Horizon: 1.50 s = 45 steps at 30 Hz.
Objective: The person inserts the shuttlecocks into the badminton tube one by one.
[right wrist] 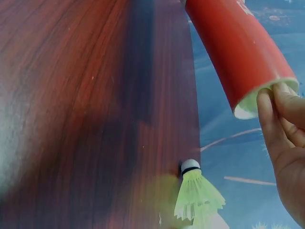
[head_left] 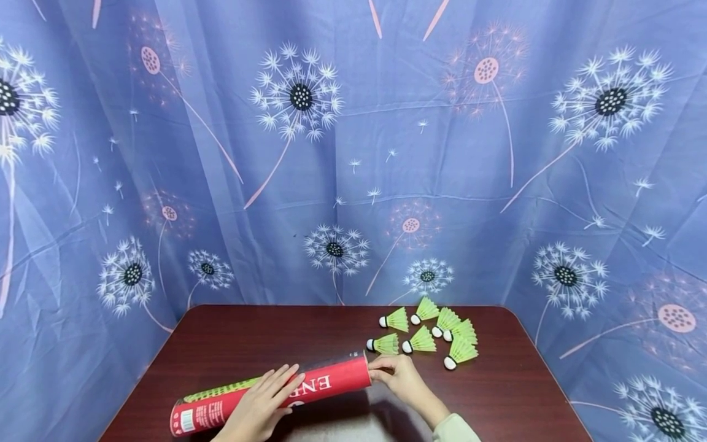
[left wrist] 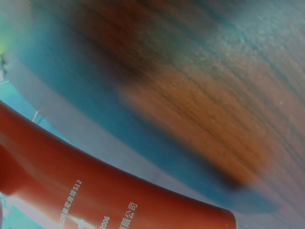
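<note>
A red shuttlecock tube (head_left: 337, 378) with a green and black patterned side is held slanting over the table, its mouth toward the right. My left hand (head_left: 264, 399) grips it around the middle, fingers over the top and thumb on the near side. At the mouth is my right hand (head_left: 402, 379), thumb and index fingertips drawn together just inside the rim. In the right wrist view, those fingers (right wrist: 268, 107) enter the pale opening; whatever lies between their tips is hidden. Several yellow-green shuttlecocks (head_left: 421, 339) with white heads lie beyond the right hand.
The dark red-brown wooden table (head_left: 248, 334) has rounded far corners. Behind and beside it hangs a blue curtain (head_left: 353, 153) with dandelion prints. Light glares on the table's near edge. The left wrist view is partly blurred.
</note>
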Tool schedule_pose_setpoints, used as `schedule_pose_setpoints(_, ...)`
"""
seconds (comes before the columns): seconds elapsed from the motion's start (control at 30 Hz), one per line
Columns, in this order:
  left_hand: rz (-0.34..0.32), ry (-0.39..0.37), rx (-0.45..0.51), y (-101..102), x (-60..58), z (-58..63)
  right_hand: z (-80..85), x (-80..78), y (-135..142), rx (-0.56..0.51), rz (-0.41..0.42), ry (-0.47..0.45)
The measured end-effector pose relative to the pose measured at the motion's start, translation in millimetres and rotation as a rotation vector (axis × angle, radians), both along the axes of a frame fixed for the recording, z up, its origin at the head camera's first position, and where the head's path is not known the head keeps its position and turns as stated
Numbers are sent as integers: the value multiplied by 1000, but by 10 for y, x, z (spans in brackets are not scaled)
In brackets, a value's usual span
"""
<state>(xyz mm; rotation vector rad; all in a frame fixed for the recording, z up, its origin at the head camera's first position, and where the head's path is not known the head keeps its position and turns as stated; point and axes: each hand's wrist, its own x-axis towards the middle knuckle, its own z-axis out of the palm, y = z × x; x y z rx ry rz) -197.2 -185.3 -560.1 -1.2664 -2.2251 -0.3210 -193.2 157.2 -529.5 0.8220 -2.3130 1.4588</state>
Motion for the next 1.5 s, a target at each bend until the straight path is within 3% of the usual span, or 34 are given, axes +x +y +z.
schedule_pose_setpoints(0.2, -18, 36, 5, -35, -6, -24, -45, -21, 150, -7, -44, -18)
schedule_pose_setpoints(0.33, -16, 45, 13, -53, -10, -35, 34, 2, 234, -36, -102, -102)
schedule_pose_setpoints(0.5, -20, 52, 22, -63, -5, -36, -138, -119, 391, -75, -206, -214)
schedule_pose_setpoints(0.57, -20, 61, 23, -61, -7, -31, -247, -192, 445, -83, -256, -211)
schedule_pose_setpoints(0.73, -18, 70, 22, -41, -7, -13, -304, -262, 455, -87, -360, -149)
schedule_pose_setpoints(0.97, -22, 50, 18, -39, -4, 3, -409, -361, 404, -76, -450, -216)
schedule_pose_setpoints(1.2, -34, 30, 3, -44, -5, -25, -475, -397, 376, -28, -446, -266)
schedule_pose_setpoints(1.5, -26, 20, -2, -48, -13, -30, -533, -437, 374, 40, -454, -241)
